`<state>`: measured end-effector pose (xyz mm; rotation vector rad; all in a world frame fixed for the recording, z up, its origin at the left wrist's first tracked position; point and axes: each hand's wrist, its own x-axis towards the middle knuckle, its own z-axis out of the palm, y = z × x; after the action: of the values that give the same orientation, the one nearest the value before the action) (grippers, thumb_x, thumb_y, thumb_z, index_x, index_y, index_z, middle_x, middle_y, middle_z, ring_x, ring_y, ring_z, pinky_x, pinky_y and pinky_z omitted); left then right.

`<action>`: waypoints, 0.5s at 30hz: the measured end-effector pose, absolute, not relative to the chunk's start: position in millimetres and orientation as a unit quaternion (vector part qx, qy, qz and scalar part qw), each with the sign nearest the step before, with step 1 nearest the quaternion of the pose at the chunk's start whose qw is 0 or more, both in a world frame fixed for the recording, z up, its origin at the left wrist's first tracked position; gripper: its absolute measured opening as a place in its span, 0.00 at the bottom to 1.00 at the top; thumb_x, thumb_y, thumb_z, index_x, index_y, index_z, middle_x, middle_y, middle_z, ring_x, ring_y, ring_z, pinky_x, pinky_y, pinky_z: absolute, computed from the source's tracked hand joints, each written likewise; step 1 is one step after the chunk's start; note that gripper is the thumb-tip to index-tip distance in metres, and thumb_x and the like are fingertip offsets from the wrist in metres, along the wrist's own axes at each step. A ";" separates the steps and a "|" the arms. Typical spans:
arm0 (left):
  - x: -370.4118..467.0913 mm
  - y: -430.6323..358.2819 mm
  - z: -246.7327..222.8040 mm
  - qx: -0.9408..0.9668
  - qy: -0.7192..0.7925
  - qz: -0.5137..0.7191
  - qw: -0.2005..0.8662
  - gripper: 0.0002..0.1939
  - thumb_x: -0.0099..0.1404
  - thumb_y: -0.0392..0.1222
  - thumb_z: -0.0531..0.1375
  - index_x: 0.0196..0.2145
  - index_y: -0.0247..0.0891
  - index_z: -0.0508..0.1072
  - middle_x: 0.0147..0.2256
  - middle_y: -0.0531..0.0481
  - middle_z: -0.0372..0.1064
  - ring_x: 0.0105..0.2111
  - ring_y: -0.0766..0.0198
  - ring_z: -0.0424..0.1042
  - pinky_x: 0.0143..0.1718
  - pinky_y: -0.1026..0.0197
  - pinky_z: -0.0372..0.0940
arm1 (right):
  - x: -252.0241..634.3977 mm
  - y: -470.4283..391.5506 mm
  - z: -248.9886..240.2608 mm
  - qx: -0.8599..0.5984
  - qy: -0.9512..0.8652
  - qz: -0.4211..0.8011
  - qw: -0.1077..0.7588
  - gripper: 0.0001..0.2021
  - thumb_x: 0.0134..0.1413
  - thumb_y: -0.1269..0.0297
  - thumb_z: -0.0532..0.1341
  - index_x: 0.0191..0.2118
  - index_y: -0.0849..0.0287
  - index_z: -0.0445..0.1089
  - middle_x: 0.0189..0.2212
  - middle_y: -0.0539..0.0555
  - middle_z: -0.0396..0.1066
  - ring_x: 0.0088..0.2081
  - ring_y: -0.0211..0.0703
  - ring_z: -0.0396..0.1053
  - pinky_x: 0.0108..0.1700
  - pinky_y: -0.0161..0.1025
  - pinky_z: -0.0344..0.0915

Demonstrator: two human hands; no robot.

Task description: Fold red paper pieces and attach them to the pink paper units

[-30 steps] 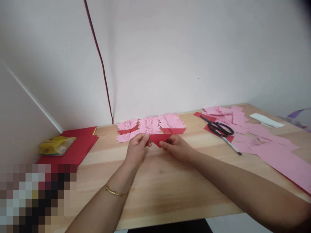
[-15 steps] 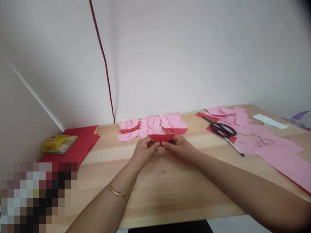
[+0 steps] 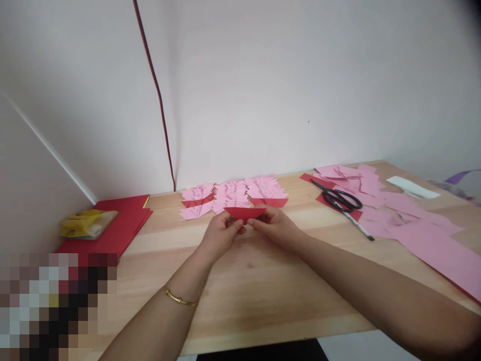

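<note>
A small folded piece of red paper (image 3: 245, 213), wide along its top edge, is held up between both hands over the middle of the table. My left hand (image 3: 221, 234) pinches its left side, thumb in front and fingers behind. On the right side, my right hand (image 3: 276, 225) grips it in the same way. Just beyond the hands lie rows of folded pink paper pieces (image 3: 231, 193), with a folded red piece (image 3: 269, 202) at the right and another red piece (image 3: 198, 201) at the left among them.
Black-handled scissors (image 3: 341, 198) and a slim pen-like cutter (image 3: 358, 225) lie at the right by scattered pink paper sheets (image 3: 424, 220) and a white strip (image 3: 412, 187). Red sheets (image 3: 128, 220) with a yellow packet (image 3: 88, 224) lie left on the wooden table (image 3: 255, 296).
The whole view has shifted slightly. Both hands keep hold of the red paper, and the right thumb sits a little farther from the left thumb along its lower edge.
</note>
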<state>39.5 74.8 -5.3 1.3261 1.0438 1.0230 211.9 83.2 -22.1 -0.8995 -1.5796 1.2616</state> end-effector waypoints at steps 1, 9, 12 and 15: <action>39.2 75.2 -4.6 0.559 0.439 0.434 0.554 0.11 0.53 0.43 0.62 0.34 0.35 0.73 0.29 0.48 0.72 0.26 0.67 0.68 0.30 0.63 0.63 | 212.6 83.3 -20.5 -0.383 -0.629 0.494 0.461 0.12 0.48 0.56 0.62 0.36 0.58 0.68 0.29 0.50 0.69 0.32 0.38 0.66 0.36 0.37 0.62; 33.7 83.5 -10.2 0.469 0.427 0.515 0.577 0.10 0.53 0.44 0.63 0.27 0.36 0.66 0.22 0.55 0.66 0.24 0.70 0.67 0.31 0.65 0.63 | 216.0 82.9 -16.7 -0.418 -0.661 0.450 0.431 0.12 0.50 0.55 0.60 0.28 0.59 0.65 0.23 0.47 0.62 0.25 0.34 0.58 0.28 0.34 0.55; 31.5 84.5 -12.1 0.493 0.439 0.523 0.539 0.09 0.54 0.45 0.62 0.27 0.37 0.67 0.21 0.56 0.64 0.23 0.71 0.65 0.30 0.67 0.61 | 214.9 82.0 -18.9 -0.397 -0.691 0.449 0.404 0.12 0.50 0.55 0.61 0.28 0.60 0.65 0.24 0.48 0.62 0.26 0.34 0.57 0.28 0.34 0.55; 31.6 82.3 -10.5 0.557 0.453 0.478 0.505 0.08 0.56 0.44 0.61 0.27 0.37 0.69 0.22 0.55 0.65 0.24 0.70 0.65 0.30 0.66 0.60 | 214.2 82.2 -20.0 -0.402 -0.681 0.449 0.415 0.13 0.49 0.54 0.61 0.30 0.59 0.64 0.23 0.47 0.59 0.25 0.33 0.55 0.27 0.33 0.54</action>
<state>31.6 82.3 -10.5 1.3453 1.0943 1.1545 214.2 82.2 -20.0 -1.0106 -1.7116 1.1286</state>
